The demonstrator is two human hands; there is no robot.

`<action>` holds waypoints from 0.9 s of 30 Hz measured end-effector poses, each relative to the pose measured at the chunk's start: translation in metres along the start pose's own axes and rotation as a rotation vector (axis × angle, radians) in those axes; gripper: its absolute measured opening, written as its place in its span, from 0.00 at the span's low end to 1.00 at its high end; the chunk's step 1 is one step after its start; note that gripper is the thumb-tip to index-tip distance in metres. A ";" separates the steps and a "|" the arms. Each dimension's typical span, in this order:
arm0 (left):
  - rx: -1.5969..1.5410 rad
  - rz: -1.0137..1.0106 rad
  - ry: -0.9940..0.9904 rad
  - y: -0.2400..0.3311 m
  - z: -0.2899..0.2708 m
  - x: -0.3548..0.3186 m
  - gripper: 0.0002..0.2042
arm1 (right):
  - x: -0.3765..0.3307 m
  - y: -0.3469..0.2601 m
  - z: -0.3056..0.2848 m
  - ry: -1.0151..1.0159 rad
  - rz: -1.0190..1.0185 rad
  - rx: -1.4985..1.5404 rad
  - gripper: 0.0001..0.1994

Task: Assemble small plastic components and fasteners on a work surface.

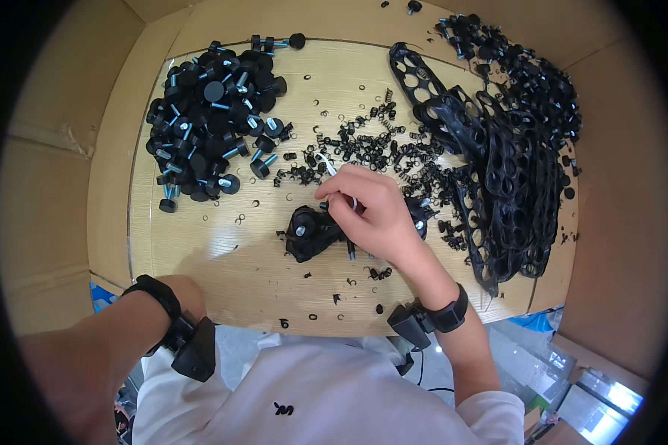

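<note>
My right hand (375,211) is closed in a pinch around a thin white tool with a bent tip (326,163); its exact kind is unclear. Below the fingers lies a black moulded piece (312,241) with a bolt end showing in it. Part of it is covered by my hand, and more black parts with bolts (417,213) show on the hand's far side. My left hand (187,294) rests near the table's front edge at the left, with its fingers out of sight. Both wrists wear black bands with boxy devices.
A heap of black round-headed bolts (214,111) is at the left. Small black rubber bits and rings (364,141) are scattered mid-table. Black perforated strips (505,178) are stacked at the right, beside another bolt pile (549,89). Cardboard walls (616,148) enclose the table (200,252).
</note>
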State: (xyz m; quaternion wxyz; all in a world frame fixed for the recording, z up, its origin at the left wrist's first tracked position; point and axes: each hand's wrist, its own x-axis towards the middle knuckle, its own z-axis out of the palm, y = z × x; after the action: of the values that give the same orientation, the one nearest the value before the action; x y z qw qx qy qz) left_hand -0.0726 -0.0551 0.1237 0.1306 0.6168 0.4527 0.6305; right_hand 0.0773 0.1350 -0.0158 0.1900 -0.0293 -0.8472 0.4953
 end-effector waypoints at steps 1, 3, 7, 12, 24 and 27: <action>-0.001 0.002 0.002 0.000 -0.002 0.000 0.25 | 0.000 0.000 -0.001 -0.009 0.000 -0.004 0.06; -0.004 0.005 0.005 0.001 -0.003 -0.002 0.25 | 0.000 0.001 -0.002 -0.016 0.002 -0.007 0.06; -0.009 0.006 0.011 0.002 -0.006 -0.005 0.26 | 0.000 -0.001 -0.003 -0.020 0.024 0.002 0.04; -0.020 0.016 0.013 0.002 0.002 -0.001 0.26 | 0.001 0.000 -0.002 -0.018 0.016 -0.026 0.03; 0.004 0.066 0.003 -0.004 0.004 0.038 0.26 | 0.002 -0.003 -0.002 -0.039 0.066 0.052 0.05; -0.017 0.084 -0.002 0.000 0.002 0.031 0.26 | 0.004 -0.002 -0.009 -0.073 0.152 0.131 0.06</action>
State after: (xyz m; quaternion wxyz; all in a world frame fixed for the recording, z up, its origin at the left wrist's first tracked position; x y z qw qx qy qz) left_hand -0.0768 -0.0318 0.1435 0.1098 0.6348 0.4211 0.6385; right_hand 0.0772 0.1424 -0.0086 0.1224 -0.0626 -0.8146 0.5634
